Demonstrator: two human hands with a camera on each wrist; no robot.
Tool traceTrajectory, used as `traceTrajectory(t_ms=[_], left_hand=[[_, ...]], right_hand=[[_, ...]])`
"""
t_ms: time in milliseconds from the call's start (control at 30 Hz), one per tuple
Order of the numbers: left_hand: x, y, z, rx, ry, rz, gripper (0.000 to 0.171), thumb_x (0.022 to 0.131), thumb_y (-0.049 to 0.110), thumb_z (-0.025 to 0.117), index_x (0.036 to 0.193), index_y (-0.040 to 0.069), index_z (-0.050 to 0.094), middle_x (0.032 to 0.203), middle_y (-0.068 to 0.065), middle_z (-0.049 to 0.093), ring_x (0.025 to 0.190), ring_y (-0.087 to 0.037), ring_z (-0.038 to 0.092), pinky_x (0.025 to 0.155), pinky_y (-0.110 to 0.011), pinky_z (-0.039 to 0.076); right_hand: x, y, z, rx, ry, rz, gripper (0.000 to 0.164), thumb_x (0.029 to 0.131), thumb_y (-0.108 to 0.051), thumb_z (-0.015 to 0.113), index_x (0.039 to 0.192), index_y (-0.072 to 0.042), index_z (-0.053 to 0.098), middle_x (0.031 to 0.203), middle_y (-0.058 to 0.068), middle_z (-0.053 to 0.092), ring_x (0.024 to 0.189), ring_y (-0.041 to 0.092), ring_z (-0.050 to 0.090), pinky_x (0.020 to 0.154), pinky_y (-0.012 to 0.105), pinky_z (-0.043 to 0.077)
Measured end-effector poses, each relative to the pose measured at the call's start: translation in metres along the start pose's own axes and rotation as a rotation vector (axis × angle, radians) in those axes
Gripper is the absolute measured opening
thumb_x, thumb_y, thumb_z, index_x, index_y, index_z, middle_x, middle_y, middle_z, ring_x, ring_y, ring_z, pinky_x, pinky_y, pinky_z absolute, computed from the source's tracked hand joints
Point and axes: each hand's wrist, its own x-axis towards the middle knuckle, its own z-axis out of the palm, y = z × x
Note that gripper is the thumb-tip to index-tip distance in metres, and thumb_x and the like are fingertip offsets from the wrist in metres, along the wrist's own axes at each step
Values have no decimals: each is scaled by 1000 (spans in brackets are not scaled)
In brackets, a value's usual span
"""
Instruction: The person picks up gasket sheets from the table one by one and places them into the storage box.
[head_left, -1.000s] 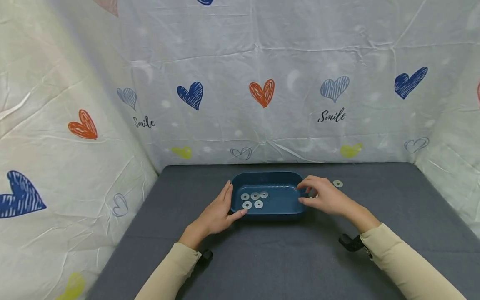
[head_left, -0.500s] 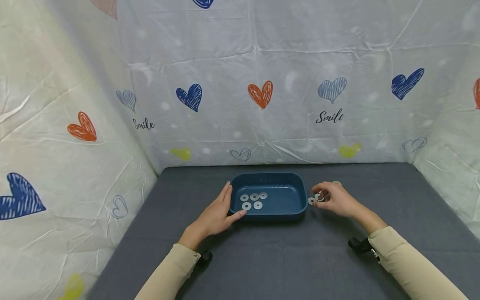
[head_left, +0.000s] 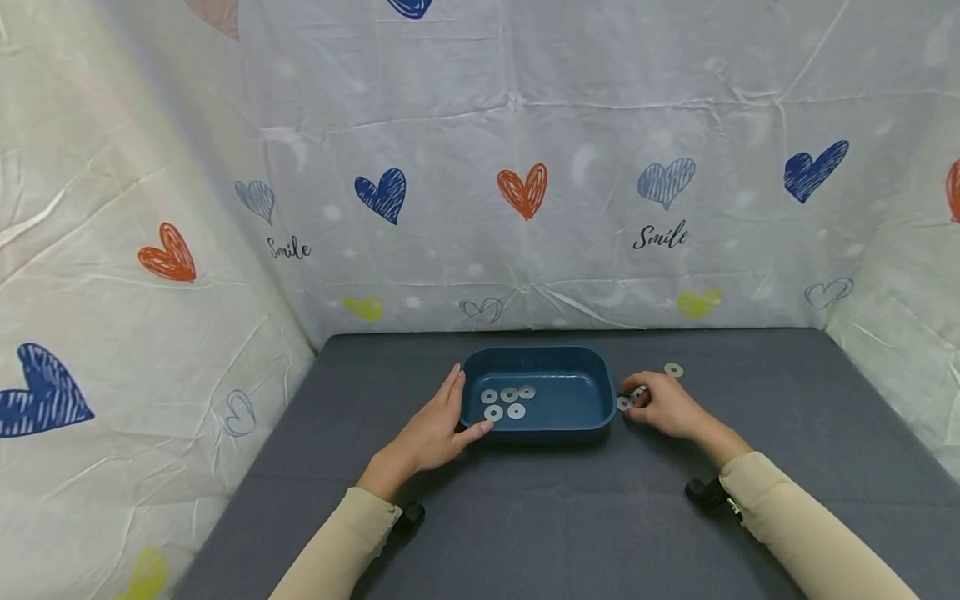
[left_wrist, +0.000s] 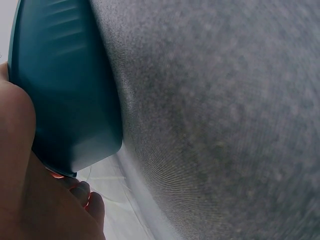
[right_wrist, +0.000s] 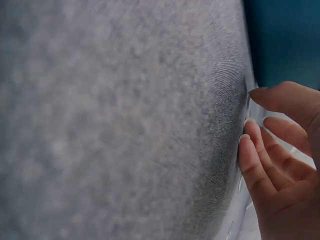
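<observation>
A blue rectangular dish (head_left: pixel 536 435) sits on the cloth-covered table. Several flat, pale washers (head_left: pixel 493 412) lie at the left of its floor. My left hand (head_left: pixel 426 429) rests against the dish's left end, fingers along the side and thumb at the front rim; the left wrist view has this hand (left_wrist: pixel 20 145) beside the dish wall (left_wrist: pixel 70 90). Just right of the dish, my right hand (head_left: pixel 663 406) is low at the table, its thumb and fingers bent around loose washers (head_left: pixel 624 403). In the right wrist view, this hand's thumb and fingertips (right_wrist: pixel 248 145) are apart, at the cloth.
Another washer (head_left: pixel 673 369) lies behind my right hand. Dark grey cloth (head_left: pixel 570 517) covers the table. White fabric (head_left: pixel 450 250) printed with hearts hangs behind the table and along both sides.
My right hand has moved from over the dish's right end to the washers on the table beside it, then lowered there. My left hand and the washers in the dish have stayed put.
</observation>
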Motion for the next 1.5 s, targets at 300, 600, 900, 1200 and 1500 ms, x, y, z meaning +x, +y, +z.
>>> traceTrajectory(t_ms=[300, 600, 900, 1200, 1500], left_hand=[[1, 0, 0, -9, 9, 1, 105, 98, 69, 50, 163, -1, 5, 171, -16, -2, 156, -35, 16, 122, -52, 24], [0, 0, 0, -15, 2, -5, 105, 98, 69, 50, 163, 0, 4, 171, -16, -3, 156, -34, 15, 122, -51, 23], [0, -2, 1, -15, 11, 3, 105, 98, 69, 49, 163, -2, 6, 171, -16, -3, 156, -35, 17, 122, -53, 25], [1, -2, 0, -12, 10, -1, 105, 98, 71, 48, 163, -1, 7, 172, -14, -4, 156, -34, 17, 121, -53, 26], [1, -1, 1, -12, 4, -4, 105, 98, 70, 49, 163, -2, 7, 172, -16, -3, 156, -34, 16, 122, -52, 24]], right_hand=[[7, -1, 3, -86, 12, 9, 30, 85, 3, 76, 114, 9, 70, 109, 24, 68, 82, 24, 72, 67, 32, 58], [7, -3, 6, -114, 11, 9, 27, 84, 3, 75, 110, 8, 72, 106, 23, 67, 77, 20, 70, 64, 31, 57], [7, -5, 3, -191, 21, 36, 28, 86, -3, 78, 113, 4, 73, 107, 18, 68, 81, 20, 68, 69, 38, 57], [19, -5, -6, -152, -101, 44, 18, 85, -4, 75, 101, 2, 73, 96, 12, 66, 75, 15, 64, 67, 34, 54], [16, -1, -8, -120, -136, 99, 18, 87, -7, 77, 103, 0, 72, 95, 9, 68, 78, 13, 64, 69, 35, 54]])
